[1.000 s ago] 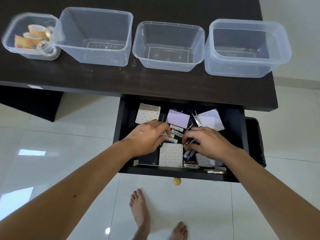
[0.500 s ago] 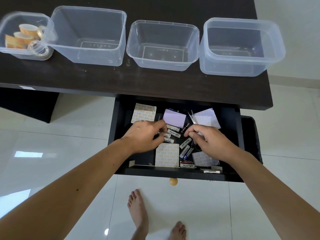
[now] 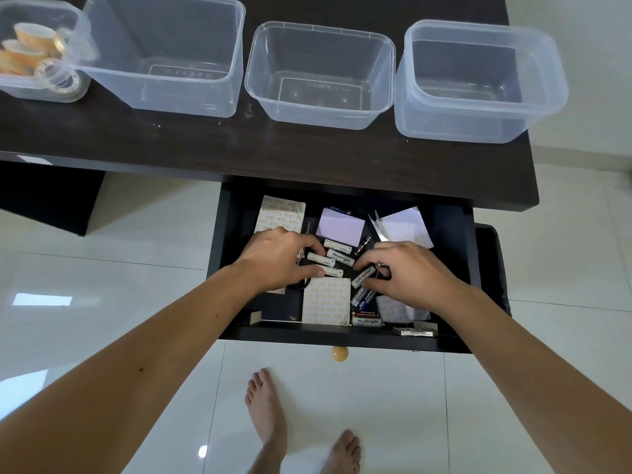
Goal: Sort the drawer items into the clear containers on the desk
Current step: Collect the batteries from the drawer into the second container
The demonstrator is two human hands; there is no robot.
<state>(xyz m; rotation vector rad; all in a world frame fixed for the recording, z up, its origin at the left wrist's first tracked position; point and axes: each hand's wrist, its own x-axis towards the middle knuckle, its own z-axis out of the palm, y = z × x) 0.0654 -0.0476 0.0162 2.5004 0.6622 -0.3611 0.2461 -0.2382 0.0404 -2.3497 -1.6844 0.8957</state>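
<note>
Both hands reach into the open drawer (image 3: 455, 268): left hand (image 3: 278, 260) curls over white batteries (image 3: 337, 254), right hand (image 3: 405, 270) pinches a black battery (image 3: 363, 277). Best to gather all batteries before lifting toward an empty clear container (image 3: 321, 77) on the worktop (image 3: 273, 148).

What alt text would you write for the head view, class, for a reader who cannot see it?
Both hands, left hand and right hand, reach into an open drawer among batteries and paper pads. On the desk above stand four clear containers; only the leftmost holds tape rolls.

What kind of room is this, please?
Probably a home study or office corner: a dark desk with an open drawer of batteries, above glossy white floor tiles, and bare feet.
</note>
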